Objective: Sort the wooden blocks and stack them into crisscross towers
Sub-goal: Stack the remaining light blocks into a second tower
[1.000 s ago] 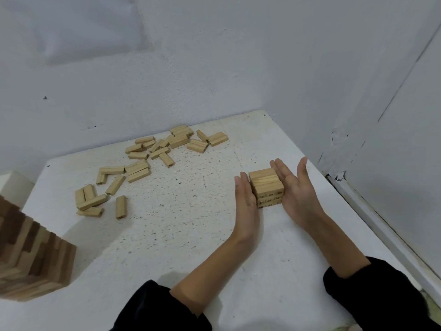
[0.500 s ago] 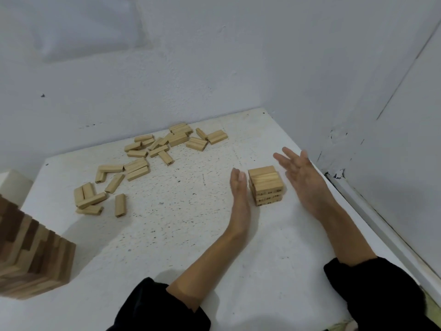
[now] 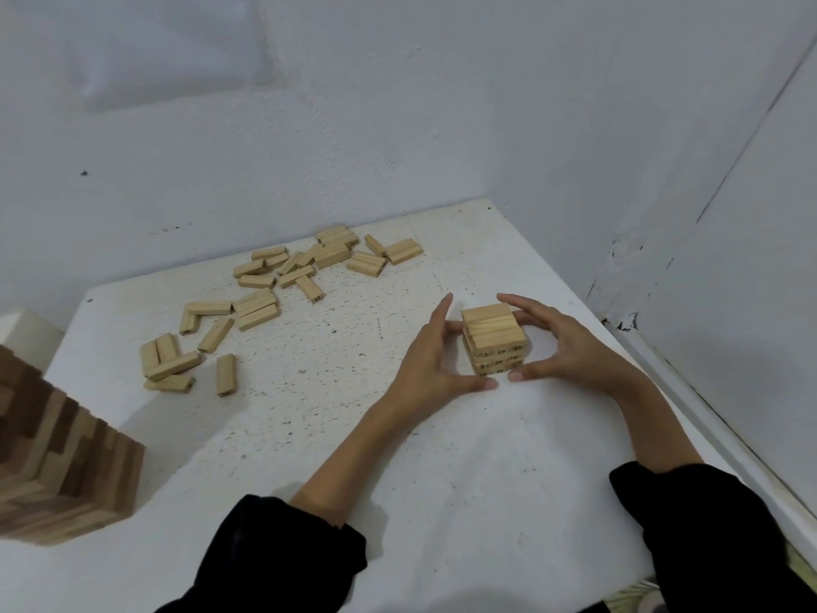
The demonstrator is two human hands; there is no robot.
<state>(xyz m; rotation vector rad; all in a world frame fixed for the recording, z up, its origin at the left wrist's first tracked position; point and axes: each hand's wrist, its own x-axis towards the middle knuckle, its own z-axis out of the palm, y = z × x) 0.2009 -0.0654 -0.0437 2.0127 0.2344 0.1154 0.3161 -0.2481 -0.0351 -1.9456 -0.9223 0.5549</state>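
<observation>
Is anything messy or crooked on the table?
Yes. Lots of loose blocks lie scattered every which way at the far left of the table, not stacked yet. The small tower, cupped by the left hand and right hand, looks neat. On the right, the wall paint is chipped near the table edge.

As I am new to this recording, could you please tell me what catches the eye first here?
First comes the small stack of pale blocks right of centre on the white table, with the left hand and right hand cupped round it. Next, loose blocks lie scattered toward the far wall, and a taller tower of dark and pale wood stands at the near left edge.
</observation>
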